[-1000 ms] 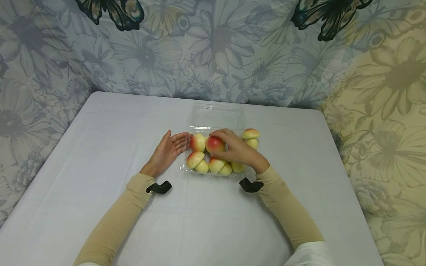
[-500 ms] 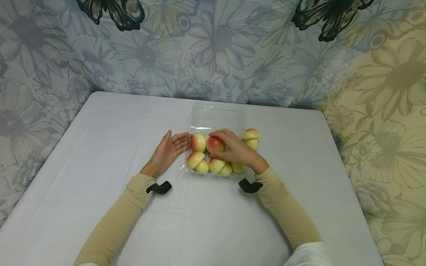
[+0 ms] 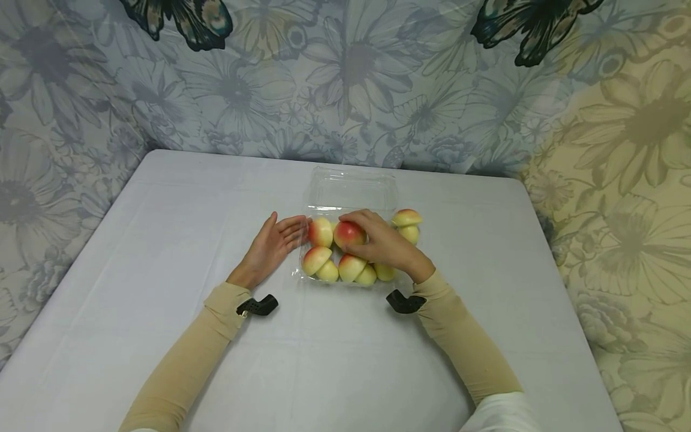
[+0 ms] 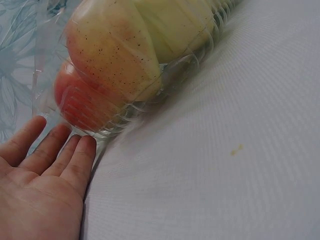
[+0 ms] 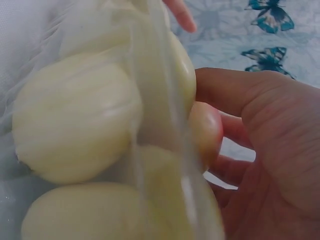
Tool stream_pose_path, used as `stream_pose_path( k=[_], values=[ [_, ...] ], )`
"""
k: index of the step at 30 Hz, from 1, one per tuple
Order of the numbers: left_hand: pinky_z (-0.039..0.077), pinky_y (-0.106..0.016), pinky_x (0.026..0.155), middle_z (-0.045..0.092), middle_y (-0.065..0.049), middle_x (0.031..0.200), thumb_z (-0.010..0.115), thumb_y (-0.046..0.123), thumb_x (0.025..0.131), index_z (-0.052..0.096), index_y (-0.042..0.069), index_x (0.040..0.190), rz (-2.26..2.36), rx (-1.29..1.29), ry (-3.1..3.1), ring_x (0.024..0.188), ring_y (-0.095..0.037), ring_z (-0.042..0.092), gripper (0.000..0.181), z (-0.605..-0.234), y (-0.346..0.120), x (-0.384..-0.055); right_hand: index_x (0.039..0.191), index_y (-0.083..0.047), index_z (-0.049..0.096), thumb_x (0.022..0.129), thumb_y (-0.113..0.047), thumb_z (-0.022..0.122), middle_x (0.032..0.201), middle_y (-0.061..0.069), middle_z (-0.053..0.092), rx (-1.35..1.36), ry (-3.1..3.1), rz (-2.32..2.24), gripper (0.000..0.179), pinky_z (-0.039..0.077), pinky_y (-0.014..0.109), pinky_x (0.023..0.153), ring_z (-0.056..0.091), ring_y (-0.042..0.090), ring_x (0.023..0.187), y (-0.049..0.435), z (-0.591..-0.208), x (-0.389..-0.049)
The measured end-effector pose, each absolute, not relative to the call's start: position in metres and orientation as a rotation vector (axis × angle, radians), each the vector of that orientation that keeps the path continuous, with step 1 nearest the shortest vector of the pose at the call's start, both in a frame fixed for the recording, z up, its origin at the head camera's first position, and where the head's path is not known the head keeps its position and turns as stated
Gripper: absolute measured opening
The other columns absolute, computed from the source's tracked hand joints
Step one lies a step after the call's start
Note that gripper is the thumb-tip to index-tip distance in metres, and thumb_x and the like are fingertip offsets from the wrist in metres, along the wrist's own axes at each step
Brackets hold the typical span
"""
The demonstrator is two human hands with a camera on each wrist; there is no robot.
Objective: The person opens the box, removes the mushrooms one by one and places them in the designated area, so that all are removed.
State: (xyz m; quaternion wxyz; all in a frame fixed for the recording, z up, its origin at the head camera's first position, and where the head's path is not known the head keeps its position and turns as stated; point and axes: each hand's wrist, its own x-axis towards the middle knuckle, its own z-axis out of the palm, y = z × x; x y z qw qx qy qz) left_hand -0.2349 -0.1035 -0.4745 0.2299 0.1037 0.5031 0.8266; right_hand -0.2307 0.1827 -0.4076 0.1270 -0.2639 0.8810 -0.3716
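Note:
A clear plastic clamshell box [image 3: 297,273] stands in mid-table, filled with several mushrooms with red-and-yellow caps and pale yellow stems. My right hand [image 3: 385,240] reaches over its right part, fingers and thumb curved round a red-capped mushroom [image 3: 349,234] in the back row. In the right wrist view that mushroom [image 5: 206,132] shows only partly, behind the box's wall and pale stems. Fingers straight and palm up, my left hand [image 3: 272,246] lies at the box's left side. Its fingertips [image 4: 86,145] are at the wall, beside the speckled mushroom cap [image 4: 112,47]; whether they touch cannot be told.
The box's clear lid [image 3: 352,187] is folded back behind it. One mushroom [image 3: 407,219] appears at the box's back right corner, partly hidden by my right hand. A white cloth covers the table [image 3: 178,240]; a flowered curtain [image 3: 356,78] hangs beyond its back edge.

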Motion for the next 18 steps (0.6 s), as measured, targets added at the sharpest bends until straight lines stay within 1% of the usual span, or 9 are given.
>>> stream_pose_path(
  k=[4, 9, 13, 16, 18],
  values=[
    [0.044, -0.021, 0.112, 0.036, -0.017, 0.156, 0.013, 0.049, 0.111, 0.023, -0.009, 0.156, 2.277, 0.288, 1.38, 0.137, -0.014, 0.045, 0.074, -0.475, -0.103, -0.235, 0.145, -0.01, 0.051, 0.094, -0.029, 0.073, 0.144, 0.011, 0.05, -0.789, 2.576, -1.087, 0.059, 0.048, 0.046, 0.109, 0.05, 0.027, 0.13, 0.183, -0.406, -0.231],
    [0.045, -0.022, 0.111, 0.036, -0.019, 0.157, 0.008, 0.044, 0.111, 0.023, -0.01, 0.155, 2.276, 0.311, 1.387, 0.136, -0.014, 0.046, 0.071, -0.477, -0.104, -0.236, 0.145, -0.009, 0.051, 0.093, -0.03, 0.075, 0.145, 0.01, 0.051, -0.806, 2.593, -1.102, 0.061, 0.046, 0.046, 0.111, 0.05, 0.025, 0.131, 0.185, -0.403, -0.231],
    [0.045, -0.022, 0.111, 0.036, -0.018, 0.157, 0.013, 0.048, 0.111, 0.023, -0.01, 0.155, 2.276, 0.319, 1.389, 0.136, -0.014, 0.046, 0.074, -0.477, -0.104, -0.235, 0.145, -0.009, 0.052, 0.092, -0.031, 0.075, 0.143, 0.008, 0.053, -0.79, 2.594, -1.122, 0.061, 0.046, 0.046, 0.111, 0.052, 0.024, 0.129, 0.187, -0.4, -0.23],
    [0.045, -0.022, 0.111, 0.035, -0.019, 0.157, 0.016, 0.053, 0.11, 0.023, -0.009, 0.156, 2.276, 0.307, 1.388, 0.137, -0.014, 0.046, 0.077, -0.476, -0.104, -0.234, 0.144, -0.013, 0.054, 0.092, -0.032, 0.076, 0.14, 0.007, 0.054, -0.757, 2.594, -1.121, 0.06, 0.048, 0.045, 0.108, 0.053, 0.022, 0.126, 0.188, -0.397, -0.23],
    [0.045, -0.022, 0.112, 0.033, -0.02, 0.159, 0.016, 0.053, 0.11, 0.023, -0.008, 0.156, 2.274, 0.3, 1.39, 0.137, -0.014, 0.045, 0.077, -0.475, -0.103, -0.234, 0.143, -0.014, 0.055, 0.091, -0.033, 0.076, 0.138, 0.007, 0.055, -0.738, 2.596, -1.119, 0.059, 0.048, 0.045, 0.107, 0.054, 0.021, 0.123, 0.188, -0.396, -0.23]
  ],
)
